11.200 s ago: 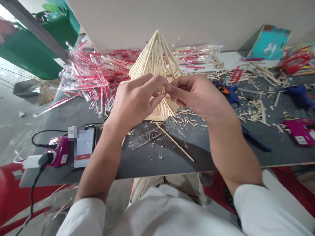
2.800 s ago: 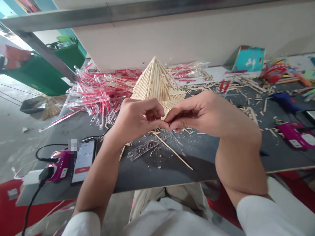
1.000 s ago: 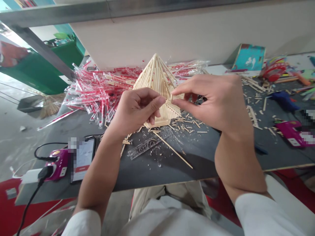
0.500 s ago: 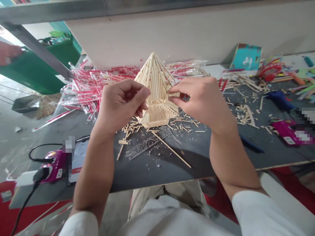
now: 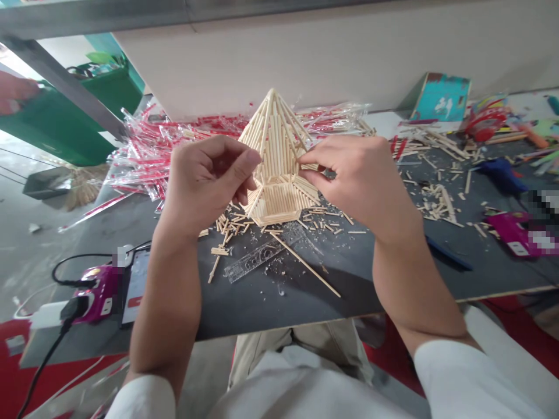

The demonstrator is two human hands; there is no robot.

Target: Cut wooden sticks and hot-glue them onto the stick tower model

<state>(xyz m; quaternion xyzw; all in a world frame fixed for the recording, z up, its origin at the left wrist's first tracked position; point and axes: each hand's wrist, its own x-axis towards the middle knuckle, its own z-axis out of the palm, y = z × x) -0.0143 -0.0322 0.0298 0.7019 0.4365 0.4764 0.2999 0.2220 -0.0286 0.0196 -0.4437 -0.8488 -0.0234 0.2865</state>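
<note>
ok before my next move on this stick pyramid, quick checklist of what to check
1. Stick pyramid between both hands: ok.
2. Right hand has the short stick at the pyramid's edge gripped: cannot tell, the fingers are at it.
3. Left hand touching the pyramid: cannot tell.
4. Loose stick offcuts away from the base: not ok, some lie close to its lower left.
5. Blue glue gun at hand: not ok, it lies off to the right.
6. Clear ruler apart from the pyramid: ok.

A pointed, many-sided frame of pale wooden sticks rests on the dark bench, its apex pointing away.
</note>
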